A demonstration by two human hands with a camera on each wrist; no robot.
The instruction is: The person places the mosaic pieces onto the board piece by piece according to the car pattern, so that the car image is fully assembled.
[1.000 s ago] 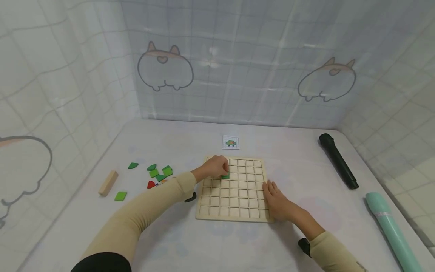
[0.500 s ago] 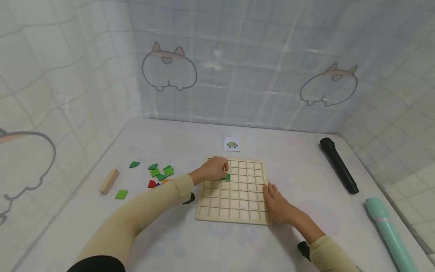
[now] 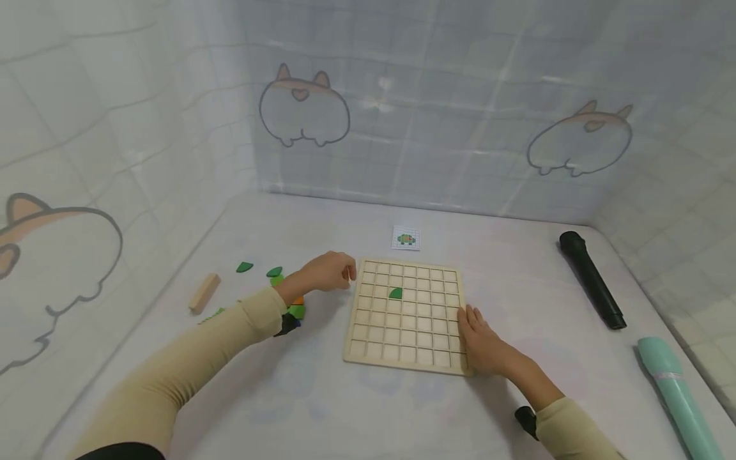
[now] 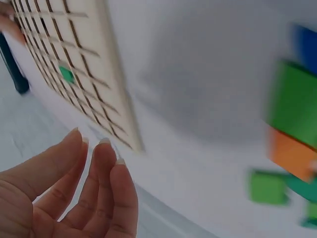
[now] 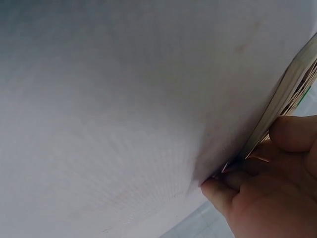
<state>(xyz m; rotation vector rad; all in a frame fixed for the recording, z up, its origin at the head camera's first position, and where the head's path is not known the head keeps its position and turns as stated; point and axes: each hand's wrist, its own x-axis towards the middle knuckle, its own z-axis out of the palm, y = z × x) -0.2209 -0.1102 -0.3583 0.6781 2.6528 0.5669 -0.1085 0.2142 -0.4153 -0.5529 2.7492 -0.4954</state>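
One green piece (image 3: 395, 293) sits in a cell of our wooden grid board (image 3: 406, 314). Our left hand (image 3: 329, 271), fingers loose and holding nothing, hangs between board and loose pieces (image 3: 275, 275); our right hand (image 3: 482, 338) steadies the board's edge. We judge another piece comes next, matching the pattern card (image 3: 406, 238).

- The white table (image 3: 322, 396) is carrying everything, with its pale cloth running up the walls around it.
- A wooden grid board (image 3: 405, 316) is lying at the middle, with a green piece (image 3: 395, 293) sitting in one of its cells.
- A small pattern card (image 3: 406, 238) is lying at 12 o'clock of the board.
- A black microphone (image 3: 592, 280) is lying at 3 o'clock, well apart.
- A mint microphone (image 3: 675, 393) is lying at 4 o'clock, near the table's edge.
- Loose coloured pieces (image 3: 276, 276) are lying at 9 o'clock of the board, partly hidden behind the sleeve.
- A wooden block (image 3: 204, 292) is lying further out at 9 o'clock.
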